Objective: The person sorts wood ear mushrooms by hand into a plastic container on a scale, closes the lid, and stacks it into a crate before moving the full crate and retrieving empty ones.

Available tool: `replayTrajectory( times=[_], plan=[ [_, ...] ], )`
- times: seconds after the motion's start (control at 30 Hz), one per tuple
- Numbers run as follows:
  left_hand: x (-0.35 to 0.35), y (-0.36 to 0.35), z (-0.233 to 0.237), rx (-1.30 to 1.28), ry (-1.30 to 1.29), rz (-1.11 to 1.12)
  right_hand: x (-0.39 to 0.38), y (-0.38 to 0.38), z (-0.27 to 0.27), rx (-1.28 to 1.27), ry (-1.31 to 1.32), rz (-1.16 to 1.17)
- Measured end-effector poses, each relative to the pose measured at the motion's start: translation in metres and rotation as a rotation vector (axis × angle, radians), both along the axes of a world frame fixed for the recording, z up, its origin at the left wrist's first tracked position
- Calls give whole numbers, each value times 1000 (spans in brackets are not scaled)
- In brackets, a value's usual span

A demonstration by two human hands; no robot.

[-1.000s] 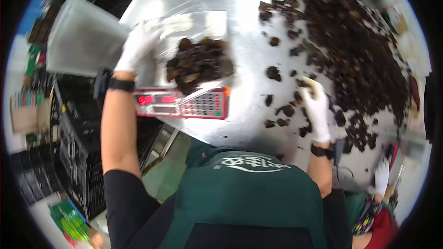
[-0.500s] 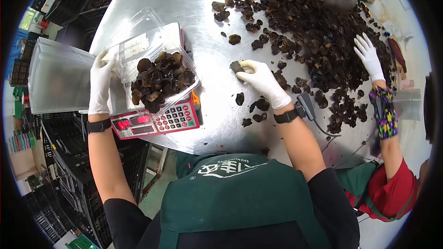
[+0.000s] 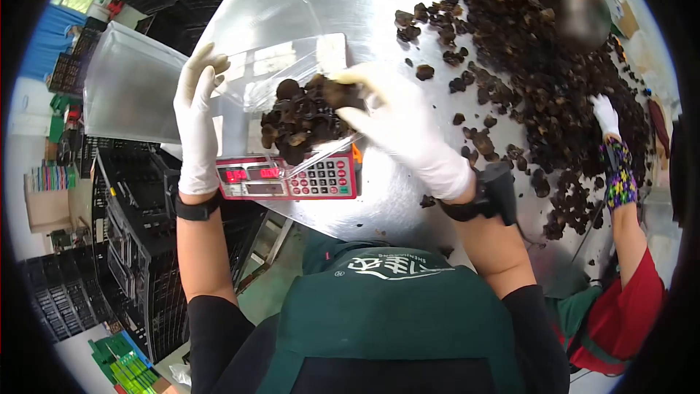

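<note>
A clear plastic clamshell box (image 3: 321,155) filled with dark wood ear mushrooms (image 3: 295,118) rests on a red and white digital scale (image 3: 321,181), its lid folded back. My right hand (image 3: 408,124), in a white glove, is at the box's right side with fingers closed around a brown wood ear mushroom (image 3: 341,93) over the heap. At the left side of the scale, my gloved left hand (image 3: 197,102) is raised with thumb and fingers apart and nothing in them. The red display is lit, but its digits are blurred.
A large pile of wood ear mushrooms (image 3: 539,66) spreads over the metal table (image 3: 372,211), with loose pieces nearer me. A stack of clear containers (image 3: 131,87) stands left, above black crates (image 3: 146,248). A co-worker's gloved hand (image 3: 605,115) reaches into the pile at right.
My right hand has moved left from the bare table to the box, carrying a mushroom piece. My left hand's fingers have lifted and spread. The view has shifted, so the scale appears farther right.
</note>
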State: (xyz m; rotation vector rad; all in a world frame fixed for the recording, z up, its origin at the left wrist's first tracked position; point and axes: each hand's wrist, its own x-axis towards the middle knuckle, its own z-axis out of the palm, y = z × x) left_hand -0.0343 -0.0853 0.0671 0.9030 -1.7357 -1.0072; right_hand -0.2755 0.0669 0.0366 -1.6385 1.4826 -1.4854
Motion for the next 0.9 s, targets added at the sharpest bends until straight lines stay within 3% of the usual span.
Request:
replayTrajectory(
  times=[0.13,0.2,0.27,0.33,0.37,0.4,0.5,0.6,0.63,0.67,0.8,0.9],
  plan=[
    [1,40,12,-51,-15,-18,33,-27,-13,-211,471,-24],
    [13,60,4,-135,-185,18,26,-18,-6,-323,402,-35],
    [26,79,-10,-184,-252,-112,6,1,-17,-383,370,-214],
    [28,106,-28,-390,-573,-105,-12,20,-32,-150,196,-322],
    [26,116,-45,-400,-582,-62,-15,26,-34,6,116,-249],
    [25,125,-55,-273,-483,-35,-17,32,-34,161,38,-179],
    [19,133,-57,-265,-465,169,-6,30,-38,457,-185,21],
    [18,130,-57,282,-228,198,-4,17,-47,545,-399,105],
    [22,123,-56,355,-165,67,-8,13,-54,566,-463,119],
    [23,123,-51,590,-14,-16,-13,9,-58,589,-528,135],
    [22,113,-64,644,102,-17,-17,0,-53,659,-658,187],
    [24,111,-77,636,208,-51,-12,4,-54,584,-616,154]
  ],
)
